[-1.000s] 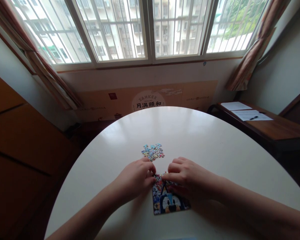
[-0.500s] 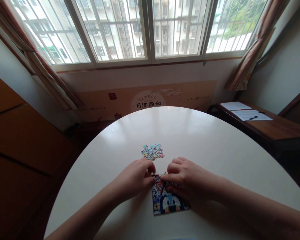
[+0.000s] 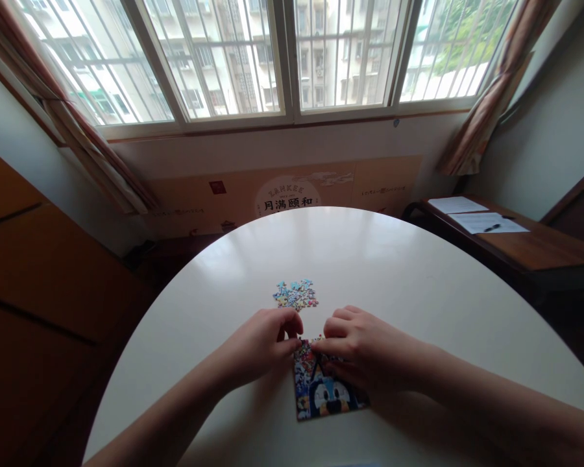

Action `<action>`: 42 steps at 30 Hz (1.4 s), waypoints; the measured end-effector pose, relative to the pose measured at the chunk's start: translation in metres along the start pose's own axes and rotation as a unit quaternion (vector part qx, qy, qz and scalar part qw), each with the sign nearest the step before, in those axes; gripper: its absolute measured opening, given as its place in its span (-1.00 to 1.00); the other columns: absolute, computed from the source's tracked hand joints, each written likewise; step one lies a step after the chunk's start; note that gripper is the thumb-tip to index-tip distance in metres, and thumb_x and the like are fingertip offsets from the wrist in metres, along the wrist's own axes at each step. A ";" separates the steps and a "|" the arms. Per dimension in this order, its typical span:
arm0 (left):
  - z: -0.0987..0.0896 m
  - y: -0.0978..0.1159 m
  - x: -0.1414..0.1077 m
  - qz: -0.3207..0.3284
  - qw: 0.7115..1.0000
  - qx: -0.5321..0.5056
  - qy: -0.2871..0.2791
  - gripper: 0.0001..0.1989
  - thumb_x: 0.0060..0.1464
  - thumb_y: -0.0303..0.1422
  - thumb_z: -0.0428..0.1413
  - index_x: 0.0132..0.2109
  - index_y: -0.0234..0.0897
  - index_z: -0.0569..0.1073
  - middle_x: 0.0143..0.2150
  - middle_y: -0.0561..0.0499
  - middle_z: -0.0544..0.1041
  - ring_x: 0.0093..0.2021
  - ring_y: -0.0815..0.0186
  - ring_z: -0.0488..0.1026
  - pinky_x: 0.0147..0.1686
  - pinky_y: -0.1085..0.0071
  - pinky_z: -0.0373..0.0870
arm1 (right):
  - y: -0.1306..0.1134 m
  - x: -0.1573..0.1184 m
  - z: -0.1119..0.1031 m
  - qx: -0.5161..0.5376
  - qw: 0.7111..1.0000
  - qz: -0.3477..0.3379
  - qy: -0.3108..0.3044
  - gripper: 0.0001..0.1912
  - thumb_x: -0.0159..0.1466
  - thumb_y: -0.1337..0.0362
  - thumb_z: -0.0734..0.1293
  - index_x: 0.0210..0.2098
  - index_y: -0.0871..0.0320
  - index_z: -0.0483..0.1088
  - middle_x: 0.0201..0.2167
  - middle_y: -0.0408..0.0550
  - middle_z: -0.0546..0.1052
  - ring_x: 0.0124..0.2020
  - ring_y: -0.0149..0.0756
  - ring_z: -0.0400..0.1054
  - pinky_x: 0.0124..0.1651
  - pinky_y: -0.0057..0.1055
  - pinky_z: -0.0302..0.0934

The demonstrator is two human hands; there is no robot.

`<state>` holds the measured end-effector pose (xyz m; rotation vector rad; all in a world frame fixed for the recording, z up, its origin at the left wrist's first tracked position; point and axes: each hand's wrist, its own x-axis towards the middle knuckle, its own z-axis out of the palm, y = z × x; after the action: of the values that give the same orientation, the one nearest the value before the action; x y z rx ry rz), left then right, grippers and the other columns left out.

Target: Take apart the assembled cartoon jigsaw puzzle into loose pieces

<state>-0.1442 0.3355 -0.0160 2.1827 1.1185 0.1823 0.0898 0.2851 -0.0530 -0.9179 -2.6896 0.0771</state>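
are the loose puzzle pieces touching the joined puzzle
Apart. The head view shows a strip of bare white table between the loose pieces and the far edge of the joined puzzle.

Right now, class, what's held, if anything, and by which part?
It cannot be told: the left hand is at the far left corner of the colourful, flat jigsaw; the right hand covers its far right part.

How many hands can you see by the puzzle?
2: the left hand is at the puzzle's far left corner, and the right hand is over its right side, covering part of it.
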 end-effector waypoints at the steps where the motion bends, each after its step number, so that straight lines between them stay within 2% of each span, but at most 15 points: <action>1: 0.000 0.000 0.000 0.002 1.000 -0.002 0.000 -0.93 0.02 -0.40 0.11 -0.30 -0.25 0.47 -0.37 0.07 0.49 -0.36 0.31 0.39 -0.38 0.39 0.24 | 0.000 0.000 0.000 -0.001 1.000 0.001 0.000 -0.68 0.37 0.19 0.25 0.08 0.04 0.40 -0.21 -0.04 0.45 -0.21 -0.26 0.24 -0.10 -0.28 0.11; 19: 0.000 -0.005 0.002 -0.001 1.000 -0.009 -0.001 -0.92 -0.01 -0.38 0.10 -0.32 -0.26 0.46 -0.37 0.05 0.49 -0.35 0.30 0.37 -0.36 0.38 0.25 | 0.002 -0.002 0.003 0.006 1.000 -0.005 0.007 -0.69 0.37 0.19 0.26 0.08 0.03 0.41 -0.22 -0.04 0.44 -0.21 -0.28 0.22 -0.08 -0.30 0.09; 33: -0.002 -0.010 0.008 -0.011 0.998 -0.056 -0.002 -0.91 -0.08 -0.36 0.12 -0.36 -0.28 0.46 -0.38 0.04 0.47 -0.35 0.30 0.35 -0.35 0.39 0.26 | 0.001 -0.002 0.002 0.004 1.000 -0.003 0.009 -0.71 0.37 0.18 0.27 0.06 0.03 0.43 -0.22 -0.05 0.45 -0.23 -0.30 0.23 -0.12 -0.31 0.06; 42: -0.001 -0.008 0.004 0.017 0.999 -0.045 0.007 -0.93 -0.04 -0.38 0.12 -0.36 -0.27 0.48 -0.37 0.04 0.49 -0.35 0.30 0.37 -0.35 0.40 0.27 | 0.002 -0.002 0.004 0.004 1.000 -0.003 0.010 -0.69 0.36 0.21 0.27 0.07 0.04 0.42 -0.21 -0.04 0.45 -0.23 -0.30 0.24 -0.13 -0.31 0.05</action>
<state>-0.1477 0.3425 -0.0211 2.1250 1.0607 0.2578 0.0913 0.2854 -0.0581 -0.9040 -2.6710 0.0768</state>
